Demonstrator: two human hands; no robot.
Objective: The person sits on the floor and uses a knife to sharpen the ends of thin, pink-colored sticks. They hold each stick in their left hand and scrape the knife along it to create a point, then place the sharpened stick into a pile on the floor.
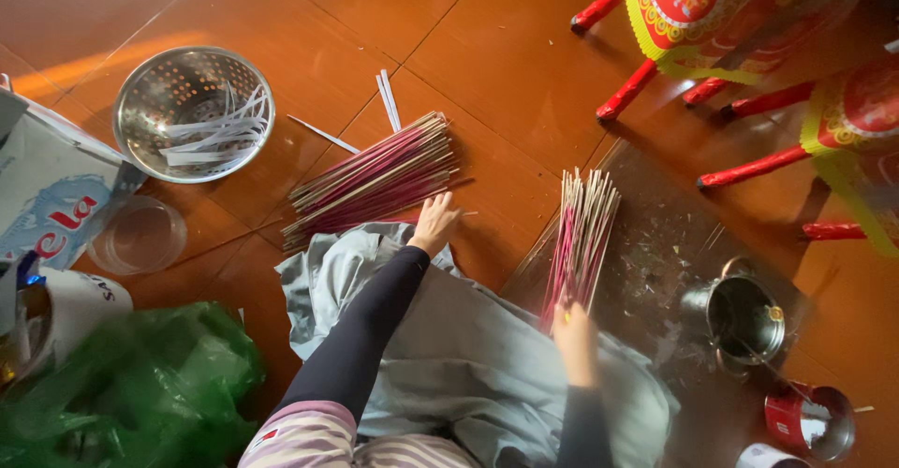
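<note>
My left hand (435, 224) reaches forward to the near edge of a pile of pink incense sticks (373, 179) lying on the red-brown tiled floor; its fingers touch the stick ends, and I cannot tell whether they hold any. My right hand (573, 339) grips the lower end of a fanned bundle of pink incense sticks (581, 239), held upright and tilted away from me. Both arms wear dark sleeves. A grey cloth (468, 346) lies spread beneath my arms.
A steel colander (150, 89) holding white paper strips sits far left, near a clear plastic lid (140, 236) and a green plastic bag (122, 384). A dark mat (655, 243) carries a metal cup (744, 318) and a red tin (807, 421). Red-legged stools (712, 19) stand top right.
</note>
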